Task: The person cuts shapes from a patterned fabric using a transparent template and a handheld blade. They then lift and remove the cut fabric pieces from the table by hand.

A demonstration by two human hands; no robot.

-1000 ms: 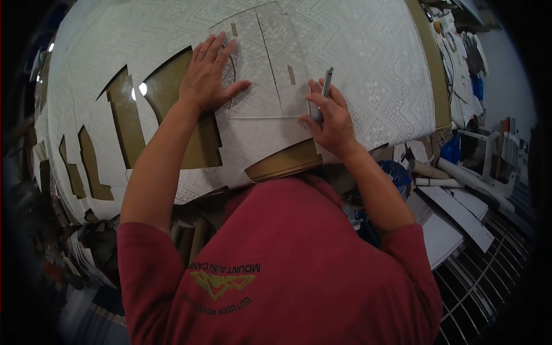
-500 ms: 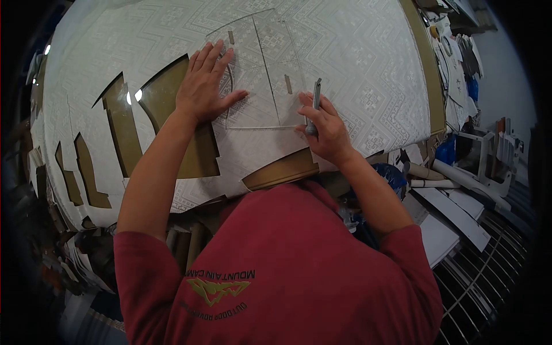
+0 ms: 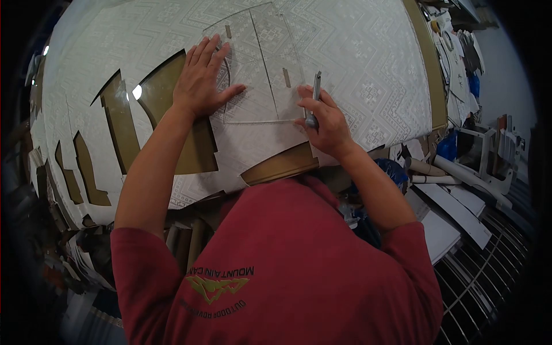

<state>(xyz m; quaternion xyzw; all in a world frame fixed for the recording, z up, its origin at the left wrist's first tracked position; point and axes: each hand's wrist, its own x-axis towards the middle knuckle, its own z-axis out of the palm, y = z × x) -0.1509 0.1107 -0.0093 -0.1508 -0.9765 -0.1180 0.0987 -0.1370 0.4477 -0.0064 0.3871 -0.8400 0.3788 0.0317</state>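
Note:
My left hand (image 3: 201, 79) lies flat with fingers spread, along the left edge of a see-through pattern template (image 3: 247, 75). The template has a dark line down its middle and two small brownish strips. Beneath it is white fabric (image 3: 368, 63) woven with a zigzag and diamond pattern. My right hand (image 3: 326, 119) grips a slim metal utility knife (image 3: 315, 95) that points up and away from me, its fingertips right at the template's lower right edge. The knife's lower end is partly hidden in the palm.
Cut-out gaps (image 3: 190, 144) in the fabric at left and front show a brown tabletop. At right are a white plastic stool (image 3: 483, 155), white boards (image 3: 451, 207), a wire rack (image 3: 483, 276) and blue bags (image 3: 391, 172). Papers and tools hang along the right wall.
The view has shifted slightly, with the table scene a little higher in the frame. Both hands keep nearly the same place on the template, and the knife stays in my right hand.

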